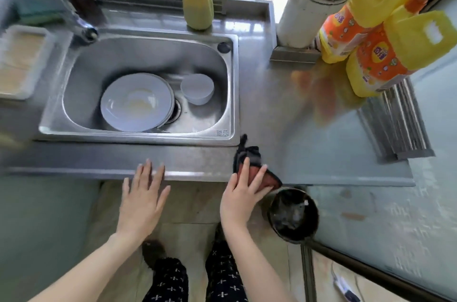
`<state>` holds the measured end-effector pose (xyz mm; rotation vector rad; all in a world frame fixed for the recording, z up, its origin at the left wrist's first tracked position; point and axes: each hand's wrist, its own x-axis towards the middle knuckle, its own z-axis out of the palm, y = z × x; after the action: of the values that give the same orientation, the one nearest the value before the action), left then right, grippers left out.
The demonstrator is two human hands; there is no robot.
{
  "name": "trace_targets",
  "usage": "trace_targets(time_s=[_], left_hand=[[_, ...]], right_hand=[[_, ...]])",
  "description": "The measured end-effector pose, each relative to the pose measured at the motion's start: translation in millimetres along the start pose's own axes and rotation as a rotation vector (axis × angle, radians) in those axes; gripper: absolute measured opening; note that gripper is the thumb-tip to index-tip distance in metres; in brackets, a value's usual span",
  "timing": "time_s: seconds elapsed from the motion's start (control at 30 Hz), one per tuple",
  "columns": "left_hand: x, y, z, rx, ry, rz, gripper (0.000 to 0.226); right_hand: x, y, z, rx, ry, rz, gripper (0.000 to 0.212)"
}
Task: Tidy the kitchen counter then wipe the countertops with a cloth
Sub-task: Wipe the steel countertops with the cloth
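Right hand (241, 196) flat on the cloth (249, 160), fingers (244, 168) spread and pressing it down at the tabletop's (188, 160) front edge, just right of the sink's (138, 138) near corner. Pressing, not pinching: a flat palm gives the widest wipe. Part of the cloth, dark with a reddish side, hangs off the lip.

Left hand (142, 196) holds nothing, fingers wide, tips on the front edge below the sink. My guess is it braces me while I lean in.

A dark bin (293, 215) stands on the floor right under the cloth's corner, handy for sweeping crumbs over the edge.

Tidying looks largely done. Plate (136, 102) and small bowl (197, 89) sit in the sink basin, off the wiping surface. Two yellow detergent jugs (378, 37) are pushed to the far right by the white pipe (311, 2); a yellow-green bottle (197, 2) stands behind the sink at the window.

The steel stretch between sink and jugs is bare, likely the next pass. Risk: the hanging cloth edge slipping into the bin.
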<state>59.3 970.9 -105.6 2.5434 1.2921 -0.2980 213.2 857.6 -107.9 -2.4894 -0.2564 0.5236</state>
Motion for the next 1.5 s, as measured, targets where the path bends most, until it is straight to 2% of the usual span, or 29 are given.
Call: trace_targets(time_s=[0.13,0.2,0.27,0.33,0.4,0.5,0.57,0.7,0.77,0.83,0.87,0.9,0.97,1.03,1.1,1.23,1.33,1.4,1.43,1.5], left_hand=[[-1.9,-8.3,-5.2,-0.099,0.016,0.048,0.065],[-6.3,-11.1,-6.7,-0.154,0.04,0.027,0.054],[-12.3,-18.2,-7.0,-0.209,0.066,-0.015,0.048],[-18.9,-29.2,-5.8,-0.24,0.069,-0.041,0.047],[-24.4,-40.0,-4.4,-0.251,0.068,-0.025,0.052],[-26.7,-51.5,-8.1,-0.317,0.088,-0.037,0.054],[-24.8,-56.4,-12.7,-0.368,0.141,-0.059,0.047],[-18.5,-64.0,-19.3,-0.424,0.201,-0.082,0.045],[-15.8,-67.3,-20.8,-0.426,0.2,-0.088,0.05],[-14.3,-67.2,-22.0,-0.418,0.205,-0.09,0.054],[-13.5,-65.2,-22.8,-0.41,0.204,-0.084,0.056],[-12.2,-61.5,-24.1,-0.402,0.204,-0.07,0.058],[-5.8,-46.7,-26.8,-0.369,0.214,-0.022,0.055],[7.4,-19.7,-28.9,-0.309,0.222,0.036,0.052],[27.7,15.4,-26.6,-0.275,0.212,0.046,0.053],[63.7,82.7,-0.9,-0.237,0.198,-0.026,0.056],[55.1,124.9,22.9,-0.142,0.168,0.175,0.055],[50.6,126.0,25.2,-0.104,0.157,0.241,0.054],[54.3,114.2,24.5,-0.074,0.173,0.207,0.054],[62.1,75.5,16.3,-0.043,0.184,0.02,0.057]], right_hand=[[-38.6,-39.9,38.2,-0.146,-0.104,-0.104,0.05],[-52.8,-58.3,51.3,-0.242,-0.117,-0.162,0.057],[-63.7,-71.2,53.8,-0.268,-0.23,-0.138,0.066],[-65.1,-71.3,49.9,-0.262,-0.266,-0.137,0.069],[-59.0,-68.8,39.5,-0.229,-0.241,-0.146,0.064],[-46.8,-69.2,17.9,0.102,-0.098,-0.03,0.049],[-45.9,-75.0,7.7,0.22,0.0,-0.016,0.045],[-51.7,-96.1,15.8,0.113,0.072,-0.417,0.048],[-40.6,-95.7,30.9,-0.127,-0.086,-0.546,0.052],[-27.1,-91.6,38.8,-0.303,-0.335,-0.51,0.052],[-20.7,-88.2,38.4,-0.301,-0.403,-0.501,0.052],[-15.0,-85.0,34.3,-0.257,-0.398,-0.52,0.052],[-1.4,-78.3,16.3,-0.161,-0.217,-0.553,0.054],[25.3,-63.7,-5.8,-0.147,-0.01,-0.481,0.055],[57.5,-44.8,-21.3,-0.216,0.066,-0.405,0.056],[96.7,-12.7,-15.8,-0.49,-0.092,-0.586,0.064],[102.8,-4.5,-12.4,-0.546,-0.143,-0.652,0.069],[102.3,-2.8,-14.1,-0.539,-0.159,-0.655,0.071],[102.5,-2.3,-13.9,-0.533,-0.149,-0.662,0.069],[104.1,-0.5,-12.4,-0.532,-0.137,-0.658,0.064]])
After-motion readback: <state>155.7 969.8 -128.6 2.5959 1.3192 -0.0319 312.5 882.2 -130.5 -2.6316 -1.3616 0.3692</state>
